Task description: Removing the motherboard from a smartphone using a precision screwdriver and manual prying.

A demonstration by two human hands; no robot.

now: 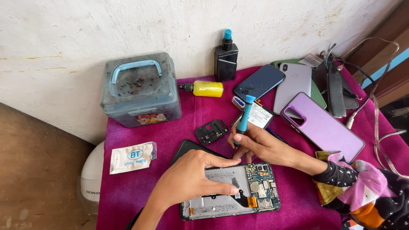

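Underneath, a magenta cloth (294,208) covers the table against a whitewashed wall (85,25).

— How are the hands set?
— The left hand (191,179) comes from below, palm down, fingers stretched flat, thumb spread. The right hand (255,145) comes from the right, just above the left hand, fingers curled tight in a pinch, wrist bent, patterned sleeve on the forearm.

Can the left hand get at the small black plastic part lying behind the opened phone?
Probably yes. The left hand rests on the opened phone; the black part lies just beyond on bare cloth, uncovered. The screwdriver stands beside it.
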